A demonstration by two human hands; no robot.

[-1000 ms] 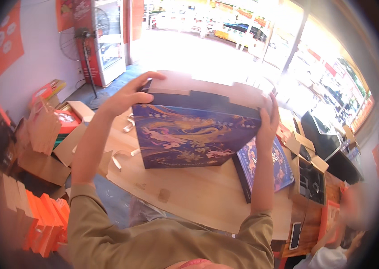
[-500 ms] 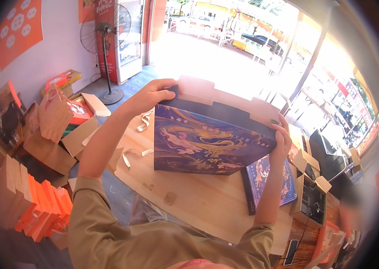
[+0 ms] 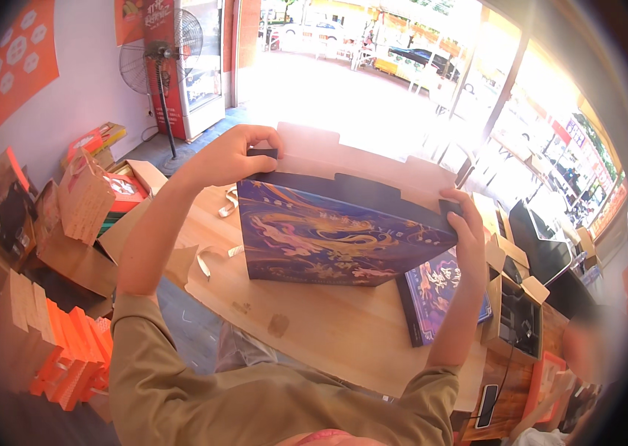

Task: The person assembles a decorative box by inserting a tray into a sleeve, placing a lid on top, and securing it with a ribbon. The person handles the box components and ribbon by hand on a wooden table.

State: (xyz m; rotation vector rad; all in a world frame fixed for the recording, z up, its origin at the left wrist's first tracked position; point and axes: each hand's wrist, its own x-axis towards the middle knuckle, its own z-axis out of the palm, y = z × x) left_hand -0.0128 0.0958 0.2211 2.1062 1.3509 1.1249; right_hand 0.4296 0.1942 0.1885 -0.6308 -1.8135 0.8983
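- Between the two hands, out ahead of the chest: blue-purple printed box [image 3: 329, 238], top unclosed, tall pale flap [image 3: 373, 160] standing along its far side.
- Long axis runs left to right across the body, right end lower in view. One hand per end; neither clearly nearer the box.
- Left hand [image 3: 251, 154]: curled, thumb and fingers pinched on the dark tab [image 3: 262, 153] at the upper left corner.
- Right hand [image 3: 467, 225]: half curled, gripping the upper right corner; how firmly, can't tell.
- Box is over the wooden table [image 3: 329, 327]; whether its base touches, can't tell.
- Flatter box [image 3: 433, 293], similar print, lies on the right side, partly hidden by the right forearm.
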